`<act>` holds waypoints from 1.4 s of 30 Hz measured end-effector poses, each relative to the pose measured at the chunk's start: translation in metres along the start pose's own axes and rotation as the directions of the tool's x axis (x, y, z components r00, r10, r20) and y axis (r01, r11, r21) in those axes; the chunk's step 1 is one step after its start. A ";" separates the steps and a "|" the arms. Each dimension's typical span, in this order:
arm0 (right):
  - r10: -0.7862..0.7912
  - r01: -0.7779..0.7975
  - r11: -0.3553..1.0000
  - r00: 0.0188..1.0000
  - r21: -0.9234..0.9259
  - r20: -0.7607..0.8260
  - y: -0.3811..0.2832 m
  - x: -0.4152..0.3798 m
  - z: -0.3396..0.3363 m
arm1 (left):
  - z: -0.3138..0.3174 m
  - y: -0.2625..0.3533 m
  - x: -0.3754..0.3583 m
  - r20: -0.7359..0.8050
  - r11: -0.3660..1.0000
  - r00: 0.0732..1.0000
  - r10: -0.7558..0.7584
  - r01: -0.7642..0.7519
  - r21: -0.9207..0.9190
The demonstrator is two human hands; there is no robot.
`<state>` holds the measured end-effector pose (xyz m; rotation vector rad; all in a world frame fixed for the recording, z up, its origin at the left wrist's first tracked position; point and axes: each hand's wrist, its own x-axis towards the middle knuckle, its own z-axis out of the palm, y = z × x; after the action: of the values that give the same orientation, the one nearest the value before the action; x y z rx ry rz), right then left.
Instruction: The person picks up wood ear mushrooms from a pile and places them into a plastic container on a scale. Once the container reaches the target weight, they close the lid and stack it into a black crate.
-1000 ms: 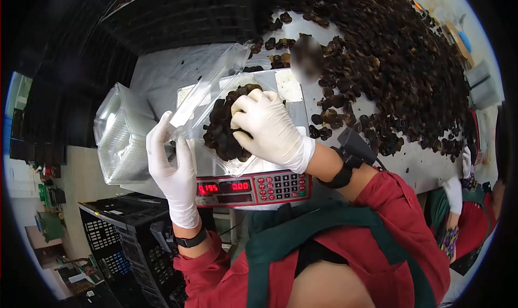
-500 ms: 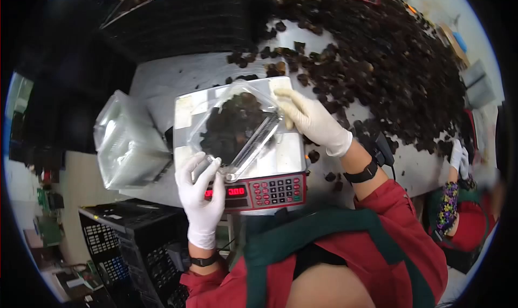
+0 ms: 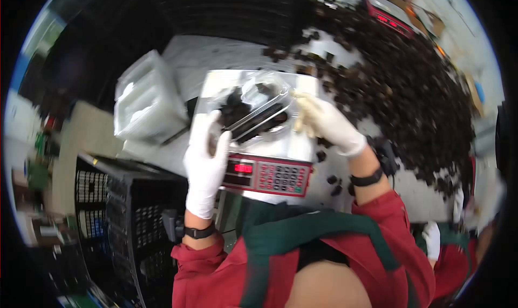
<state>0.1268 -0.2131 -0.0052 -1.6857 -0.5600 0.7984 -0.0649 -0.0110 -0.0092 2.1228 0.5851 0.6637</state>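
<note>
A clear plastic clamshell box (image 3: 253, 111) with dark brown, leaf-like pieces inside is over the white plate of a digital scale (image 3: 268, 174). Whether it touches the plate is hard to tell. My left hand (image 3: 206, 165), in a white glove, grips the box's near left edge between thumb and fingers. At the other end, my gloved right hand (image 3: 329, 125) has its bent fingers on the right edge. The box's ribbed seam runs slantwise between my hands. Motion blurs the fingertips, and red digits glow on the display.
A stack of clear plastic boxes (image 3: 148, 100) stands left of the scale. Loose dark pieces (image 3: 404, 97) spread over the table's right side. Black crates (image 3: 135, 221) stand at lower left. A second scale (image 3: 388, 19) is at the back right. A co-worker's gloved hand (image 3: 431, 240) shows at lower right.
The view has shifted, so the scale appears farther right and higher. The box's dark contents and seam sit differently, with the box turned or folded further between my hands.
</note>
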 end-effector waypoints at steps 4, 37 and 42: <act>-0.083 0.039 0.983 0.966 -0.180 -0.244 0.019 -0.019 0.006 | 0.009 -0.015 -0.003 -0.018 0.985 0.993 0.119 -0.116 0.124; -0.096 0.086 0.967 0.995 0.238 0.032 0.043 0.037 0.006 | 0.024 -0.024 -0.022 0.186 0.761 0.960 -0.210 0.280 -0.585; -0.137 0.151 0.944 0.988 0.293 -0.067 0.034 -0.012 0.027 | 0.019 -0.026 -0.042 0.178 0.588 0.955 -0.237 0.287 -0.756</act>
<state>0.0969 -0.2129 -0.0387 -1.3664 -0.4984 0.6983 -0.0892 -0.0328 -0.0510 1.1888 0.4466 0.5419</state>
